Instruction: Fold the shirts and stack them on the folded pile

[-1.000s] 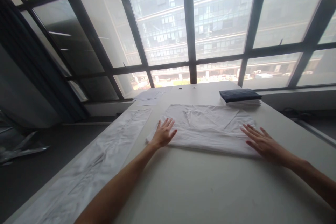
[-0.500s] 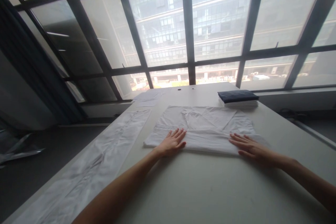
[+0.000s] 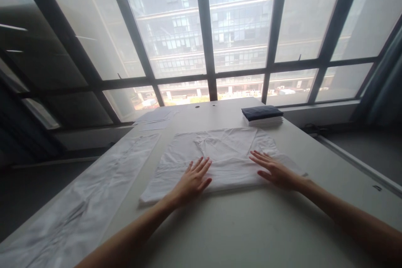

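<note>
White folded garment (image 3: 220,159) on bench (image 3: 251,226), left hand (image 3: 191,180) and right hand (image 3: 274,170) flat on it, each grip spread, one folded stack (image 3: 262,116) beyond.

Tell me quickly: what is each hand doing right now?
Left hand: open, flat on the white garment, gripping nothing.
Right hand: open, flat on the same garment, gripping nothing.

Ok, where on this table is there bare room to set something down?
Bare table lies along the near edge in front of the white garment, between the forearms. More lies to its right, below the folded stack, and at the far end by the papers. The left is crowded: a plastic sheet covers it. Left hand and right hand lie flat on the garment.
</note>
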### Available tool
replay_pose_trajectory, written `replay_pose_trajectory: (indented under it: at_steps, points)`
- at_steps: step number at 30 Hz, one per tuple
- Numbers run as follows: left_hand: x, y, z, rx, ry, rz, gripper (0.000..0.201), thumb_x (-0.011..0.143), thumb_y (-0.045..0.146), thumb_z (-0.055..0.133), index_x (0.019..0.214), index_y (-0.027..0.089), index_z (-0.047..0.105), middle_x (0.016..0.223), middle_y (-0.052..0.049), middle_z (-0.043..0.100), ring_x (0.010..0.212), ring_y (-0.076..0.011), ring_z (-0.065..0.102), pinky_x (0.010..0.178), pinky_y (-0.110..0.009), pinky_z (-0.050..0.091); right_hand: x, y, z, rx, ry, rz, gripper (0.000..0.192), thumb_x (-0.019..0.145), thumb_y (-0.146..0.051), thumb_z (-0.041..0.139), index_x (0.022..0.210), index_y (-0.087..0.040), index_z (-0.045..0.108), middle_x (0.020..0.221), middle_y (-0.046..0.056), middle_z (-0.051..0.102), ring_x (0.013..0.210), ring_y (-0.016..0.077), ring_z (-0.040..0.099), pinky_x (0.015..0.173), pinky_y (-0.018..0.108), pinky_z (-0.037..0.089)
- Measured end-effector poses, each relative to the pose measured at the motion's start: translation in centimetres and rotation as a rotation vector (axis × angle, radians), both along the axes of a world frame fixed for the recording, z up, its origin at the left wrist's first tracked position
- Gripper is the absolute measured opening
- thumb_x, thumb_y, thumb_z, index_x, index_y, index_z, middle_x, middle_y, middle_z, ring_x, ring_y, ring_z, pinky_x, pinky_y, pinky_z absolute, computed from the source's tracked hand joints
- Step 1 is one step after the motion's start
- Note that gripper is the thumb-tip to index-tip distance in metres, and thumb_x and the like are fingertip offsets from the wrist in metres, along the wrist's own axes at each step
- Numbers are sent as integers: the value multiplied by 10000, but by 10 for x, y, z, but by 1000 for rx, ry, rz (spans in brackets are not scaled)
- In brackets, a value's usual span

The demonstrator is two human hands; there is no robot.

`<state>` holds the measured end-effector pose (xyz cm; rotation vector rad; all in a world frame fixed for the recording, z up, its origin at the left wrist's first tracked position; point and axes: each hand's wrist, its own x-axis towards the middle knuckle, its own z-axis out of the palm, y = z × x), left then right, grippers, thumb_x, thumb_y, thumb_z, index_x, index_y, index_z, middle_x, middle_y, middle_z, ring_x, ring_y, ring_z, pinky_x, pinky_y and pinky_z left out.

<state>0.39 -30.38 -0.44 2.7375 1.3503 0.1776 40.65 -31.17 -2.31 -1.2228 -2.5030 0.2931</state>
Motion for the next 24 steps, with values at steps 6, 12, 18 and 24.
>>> replay_pose_trajectory:
  at_steps: [6,12,18,24]
  points:
    - [1,3,-11,-65,48,-62,677,1042,657,232,1627,316,243,1687,-28,178,1567,-299,100,1246,-556,125,-2,7,-8,-61,-110,124,623,1052,-542,367,1621,-350,203,1690,36,93,1557,287,76,1253,566,105]
    - [5,-4,-2,-104,49,-36,697,1039,670,206,1630,302,237,1690,-25,158,1569,-296,86,1249,-549,102,39,18,-16,-16,-168,-17,685,1017,-619,394,1618,-371,179,1688,31,33,1555,299,47,1246,581,100]
    - [5,-2,-5,-110,18,-35,696,1040,666,210,1637,308,206,1687,-20,171,1568,-281,113,1255,-530,98,52,21,-20,19,-186,-58,711,1015,-630,373,1626,-352,140,1691,41,56,1554,290,53,1246,579,113]
    - [3,-2,-7,-86,23,-37,689,1045,656,203,1638,305,200,1690,-21,161,1569,-272,102,1257,-518,101,51,21,-22,32,-170,-49,693,1009,-636,377,1618,-382,165,1687,17,117,1549,296,80,1249,574,131]
